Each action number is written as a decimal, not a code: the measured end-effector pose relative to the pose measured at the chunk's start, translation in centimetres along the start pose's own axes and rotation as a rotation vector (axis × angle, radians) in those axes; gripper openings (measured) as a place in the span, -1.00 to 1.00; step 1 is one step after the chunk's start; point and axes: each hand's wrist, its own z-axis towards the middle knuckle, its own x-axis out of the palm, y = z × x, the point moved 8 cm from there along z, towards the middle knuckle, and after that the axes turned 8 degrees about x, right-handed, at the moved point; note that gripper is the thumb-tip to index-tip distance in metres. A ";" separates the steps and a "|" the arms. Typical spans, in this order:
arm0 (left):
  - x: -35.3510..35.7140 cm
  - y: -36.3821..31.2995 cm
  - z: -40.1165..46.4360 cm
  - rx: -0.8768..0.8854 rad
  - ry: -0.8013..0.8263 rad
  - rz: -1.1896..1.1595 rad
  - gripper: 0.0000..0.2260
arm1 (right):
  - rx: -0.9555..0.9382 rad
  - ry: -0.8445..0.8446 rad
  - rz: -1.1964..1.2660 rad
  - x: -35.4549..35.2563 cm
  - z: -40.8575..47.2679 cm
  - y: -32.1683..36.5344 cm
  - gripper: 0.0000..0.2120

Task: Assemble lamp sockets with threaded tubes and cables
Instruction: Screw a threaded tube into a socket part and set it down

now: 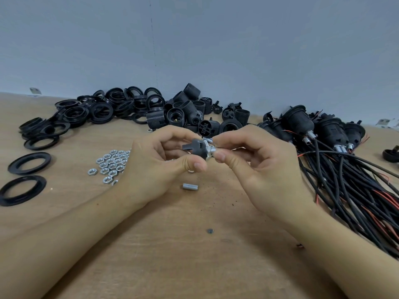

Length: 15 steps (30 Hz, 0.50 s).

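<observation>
Looking from left to right, we see flat black rings [29, 163] at nine o'clock on the table [172, 244], pushed aside for later, we think. Shiny nuts [112, 164] lie in a close bunch just beside our left hand [160, 162], easy to grab. That hand pinches a small black socket part [194, 147] between thumb and fingers, held up over the middle of the table so we can see it well. Our right hand [257, 167] pinches a little silver tube [212, 151] touching the part, likely to twist it in. One spare tube [190, 186] lies at six o'clock below the hands. Finished sockets with cables [336, 167] pile at three o'clock, out of the way.
</observation>
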 end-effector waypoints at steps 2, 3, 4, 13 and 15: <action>-0.1 0.0 0.1 -0.011 -0.010 0.001 -0.58 | 0.010 0.011 0.016 0.2 0.0 -0.1 -0.83; 0.0 -0.1 0.1 -0.012 -0.003 -0.010 -0.60 | 0.030 0.018 0.047 0.2 0.1 -0.3 -0.81; 0.1 -0.2 0.1 -0.008 0.012 -0.024 -0.61 | 0.060 0.026 0.096 0.2 0.2 -0.5 -0.77; 0.5 -0.9 0.0 0.085 0.071 0.033 -0.60 | 0.176 0.061 0.220 0.2 0.4 -1.2 -0.86; 0.6 -1.0 -0.1 0.115 0.077 0.043 -0.59 | 0.238 0.060 0.270 0.1 0.5 -1.6 -0.88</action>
